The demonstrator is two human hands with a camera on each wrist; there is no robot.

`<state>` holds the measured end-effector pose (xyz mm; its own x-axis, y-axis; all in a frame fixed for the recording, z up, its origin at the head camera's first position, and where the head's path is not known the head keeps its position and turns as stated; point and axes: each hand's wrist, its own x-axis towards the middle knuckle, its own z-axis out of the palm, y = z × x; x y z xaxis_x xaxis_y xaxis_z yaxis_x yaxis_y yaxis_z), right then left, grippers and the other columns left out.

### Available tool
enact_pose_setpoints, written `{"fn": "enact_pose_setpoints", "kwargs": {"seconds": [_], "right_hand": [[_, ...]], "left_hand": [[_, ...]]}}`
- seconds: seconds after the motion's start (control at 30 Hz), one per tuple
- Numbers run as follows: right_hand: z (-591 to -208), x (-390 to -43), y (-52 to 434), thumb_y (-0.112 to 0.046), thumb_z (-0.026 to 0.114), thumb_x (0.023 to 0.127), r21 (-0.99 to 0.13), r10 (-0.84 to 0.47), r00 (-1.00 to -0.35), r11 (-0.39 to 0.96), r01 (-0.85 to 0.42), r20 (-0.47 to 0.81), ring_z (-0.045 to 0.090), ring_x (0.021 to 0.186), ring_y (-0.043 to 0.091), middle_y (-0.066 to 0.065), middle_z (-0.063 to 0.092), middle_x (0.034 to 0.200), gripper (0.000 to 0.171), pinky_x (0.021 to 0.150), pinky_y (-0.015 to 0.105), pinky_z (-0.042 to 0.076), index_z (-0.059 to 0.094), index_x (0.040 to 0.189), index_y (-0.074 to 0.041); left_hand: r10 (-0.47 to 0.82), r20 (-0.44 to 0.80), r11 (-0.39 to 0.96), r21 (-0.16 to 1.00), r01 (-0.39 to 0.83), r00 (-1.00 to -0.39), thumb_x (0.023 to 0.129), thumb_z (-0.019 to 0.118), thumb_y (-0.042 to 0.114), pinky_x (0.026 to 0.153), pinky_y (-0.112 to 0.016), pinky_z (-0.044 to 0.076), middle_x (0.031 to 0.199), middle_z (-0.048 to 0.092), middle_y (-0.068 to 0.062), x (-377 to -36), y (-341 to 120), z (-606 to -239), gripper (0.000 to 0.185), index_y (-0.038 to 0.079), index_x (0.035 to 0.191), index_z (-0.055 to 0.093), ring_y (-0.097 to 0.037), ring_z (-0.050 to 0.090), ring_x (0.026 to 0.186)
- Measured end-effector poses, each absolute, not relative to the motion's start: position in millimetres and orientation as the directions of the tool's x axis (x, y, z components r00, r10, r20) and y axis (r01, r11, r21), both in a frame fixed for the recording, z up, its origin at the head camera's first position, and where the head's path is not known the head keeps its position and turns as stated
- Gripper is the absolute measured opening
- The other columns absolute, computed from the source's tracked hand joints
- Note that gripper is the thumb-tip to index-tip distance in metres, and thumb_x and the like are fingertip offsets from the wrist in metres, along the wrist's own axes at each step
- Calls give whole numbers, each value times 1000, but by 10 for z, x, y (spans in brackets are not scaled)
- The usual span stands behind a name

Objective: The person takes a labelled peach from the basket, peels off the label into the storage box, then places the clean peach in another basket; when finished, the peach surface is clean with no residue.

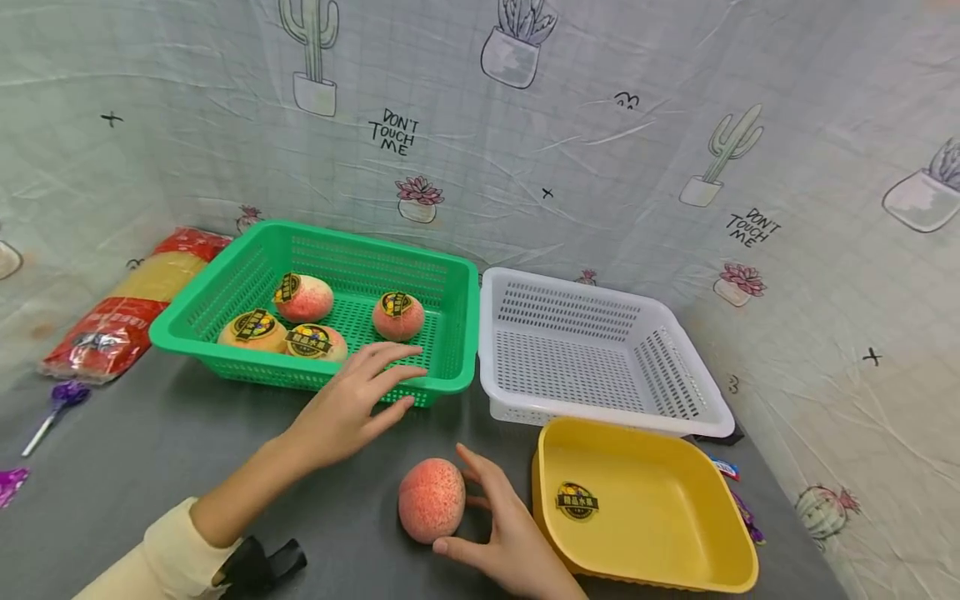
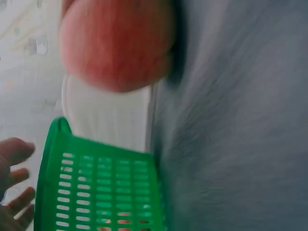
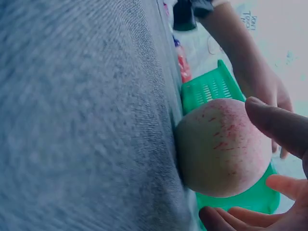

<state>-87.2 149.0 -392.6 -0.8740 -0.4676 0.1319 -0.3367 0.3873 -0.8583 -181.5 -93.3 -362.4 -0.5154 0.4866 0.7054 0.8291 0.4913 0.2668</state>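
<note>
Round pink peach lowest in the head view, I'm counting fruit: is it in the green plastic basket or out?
Out: the peach rests on the dark grey tabletop, outside the basket.

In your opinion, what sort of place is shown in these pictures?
Probably a small staged workspace, perhaps for recording; I cannot be certain. The signs: a wrinkled cactus-print sheet as backdrop, a grey cloth surface, and a green basket beside a white basket.

The loose peach point(image 1: 432, 500) has room leftward; yellow tub point(image 1: 652, 508) obstructs right.
</note>
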Motion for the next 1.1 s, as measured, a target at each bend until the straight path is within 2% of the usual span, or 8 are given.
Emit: {"fn": "enact_pose_setpoints", "kwargs": {"seconds": [0.03,0.1,0.23,0.4,0.5,0.7,0.9,1.1], "right_hand": [[-3929,-888,1477,-27,79,79,-861,-468,-875,388,-329,124,42,124,25,11,34,143,89,92,37,46,25,150,-20],[-3938,-914,1441,-25,80,78,-863,-484,-866,376,-338,128,43,123,24,13,35,142,89,90,36,47,26,149,-15],[-3948,-970,1357,-25,82,76,-842,-517,-845,388,-374,137,42,122,21,9,37,140,91,91,34,46,28,148,-13],[-3948,-1016,1300,-25,86,70,-767,-521,-839,472,-434,155,46,118,17,2,44,134,87,94,36,44,39,142,-13],[-3944,-1027,1293,-24,88,67,-735,-506,-847,511,-445,161,51,111,14,0,49,126,82,89,35,46,45,136,-14],[-3868,-995,1322,-25,89,65,-757,-503,-855,508,-412,128,53,103,11,-3,51,120,79,83,31,48,48,132,-18],[-3527,-917,1492,-19,89,65,-815,-501,-855,436,-381,132,54,103,13,-4,51,124,81,82,30,50,47,134,-18],[-2987,-909,1851,-21,88,66,-801,-462,-870,447,-397,174,56,104,19,-1,51,126,79,86,35,50,47,133,-18]], "left_hand": [[489,702,511,250,822,-518,91,66,26,90,-46,43,122,58,-8,-1866,-932,-3621,28,7,112,65,-26,51,112],[491,680,554,239,797,-545,83,73,16,88,-45,44,112,63,-6,-1917,-936,-3619,27,8,109,67,-24,56,104],[468,685,589,229,775,-558,80,75,14,78,-40,48,97,68,-1,-1949,-943,-3646,22,9,101,70,-19,62,89],[459,723,564,211,798,-516,79,76,13,77,-38,49,95,68,0,-1958,-908,-3686,22,10,99,70,-18,63,87],[457,733,553,211,806,-505,77,76,12,75,-37,49,94,68,0,-1950,-881,-3696,23,10,99,70,-18,63,86],[455,735,550,212,808,-502,77,76,12,75,-38,49,94,69,0,-1932,-861,-3689,22,10,99,71,-18,64,86],[446,741,556,211,804,-502,75,78,11,75,-38,49,93,69,0,-1930,-876,-3686,24,10,98,71,-17,63,86],[440,750,550,211,808,-495,75,78,10,71,-36,48,93,69,0,-1940,-862,-3677,24,10,98,71,-16,63,83]]}}
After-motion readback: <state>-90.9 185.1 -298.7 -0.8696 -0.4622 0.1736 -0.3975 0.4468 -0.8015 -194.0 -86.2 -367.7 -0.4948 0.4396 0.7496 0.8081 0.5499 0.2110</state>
